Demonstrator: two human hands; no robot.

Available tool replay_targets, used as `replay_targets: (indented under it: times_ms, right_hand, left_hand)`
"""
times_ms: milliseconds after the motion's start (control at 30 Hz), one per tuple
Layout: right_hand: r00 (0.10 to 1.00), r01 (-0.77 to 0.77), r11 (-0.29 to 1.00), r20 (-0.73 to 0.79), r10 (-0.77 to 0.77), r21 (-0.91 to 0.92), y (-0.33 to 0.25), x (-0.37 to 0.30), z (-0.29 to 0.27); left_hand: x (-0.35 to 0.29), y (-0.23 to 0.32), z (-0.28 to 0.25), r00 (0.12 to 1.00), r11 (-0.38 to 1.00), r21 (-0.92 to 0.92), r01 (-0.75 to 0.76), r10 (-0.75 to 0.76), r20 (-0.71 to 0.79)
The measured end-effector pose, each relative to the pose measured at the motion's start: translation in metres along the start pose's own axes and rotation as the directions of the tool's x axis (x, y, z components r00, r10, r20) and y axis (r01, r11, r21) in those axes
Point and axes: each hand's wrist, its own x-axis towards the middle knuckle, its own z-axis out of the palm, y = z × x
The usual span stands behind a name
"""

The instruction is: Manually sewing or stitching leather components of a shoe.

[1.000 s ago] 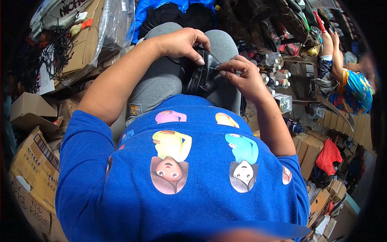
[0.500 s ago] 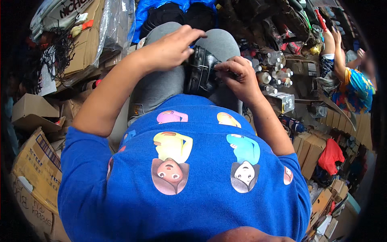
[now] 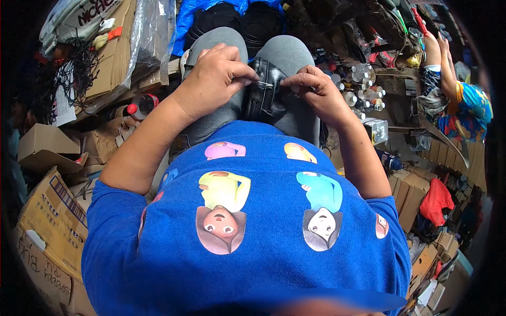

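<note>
A black, shiny, leather-like article [image 3: 268,102] lies across my lap between my thighs; its exact kind is hard to tell. My left hand [image 3: 221,73] is over my left thigh, its thumb and index finger pinched together. From those fingertips a thin silver needle [image 3: 266,84] points right, above the article. On the other side my right hand [image 3: 314,90] is closed in a pinch beside the article's right edge, near the needle's tip. Whatever sits between those fingertips is too small to make out.
Plastic bottles [image 3: 363,92] stand in a group to the right. Cardboard boxes [image 3: 50,147] and a red-capped bottle [image 3: 141,107] are on the left. A blue sheet [image 3: 184,21] lies beyond my knees. Another person in a colourful shirt [image 3: 472,110] is at the far right.
My left hand has come down and nearer from above the article, its stretched fingers now pinching the needle. The right hand stays pinched, slightly farther from the article.
</note>
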Motion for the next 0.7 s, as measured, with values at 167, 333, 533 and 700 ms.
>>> replay_targets:
  times_ms: [167, 333, 533, 700]
  right_hand:
    - [1.0, 0.014, 1.0, 0.011, -0.014, -0.024, 0.002, 0.0, -0.002]
    - [1.0, -0.025, 1.0, 0.016, 0.025, 0.004, 0.005, -0.001, -0.003]
    - [0.994, 0.073, 0.997, -0.078, -0.074, -0.014, 0.014, 0.002, 0.006]
    - [0.987, 0.04, 0.997, -0.155, -0.049, -0.061, 0.018, 0.003, 0.018]
  left_hand:
    - [-0.001, 0.006, 0.001, 0.999, 0.997, 0.064, -0.029, 0.028, 0.02]
    - [-0.003, 0.003, 0.005, 0.998, 0.999, 0.008, -0.047, 0.047, 0.037]
    - [-0.007, -0.01, 0.014, 0.998, 0.994, -0.11, 0.024, -0.017, 0.064]
    - [-0.006, -0.008, 0.023, 0.998, 0.977, -0.203, 0.066, -0.067, 0.006]
